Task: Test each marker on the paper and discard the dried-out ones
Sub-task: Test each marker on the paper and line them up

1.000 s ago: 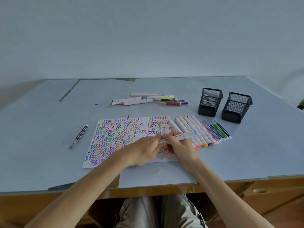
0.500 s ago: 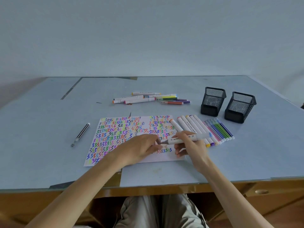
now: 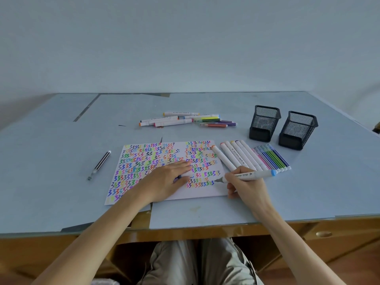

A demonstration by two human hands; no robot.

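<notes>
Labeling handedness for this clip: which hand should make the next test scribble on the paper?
Right. The right hand already grips the uncapped marker, tip at the paper. The left hand lies on the sheet, apparently holding the cap.
</notes>
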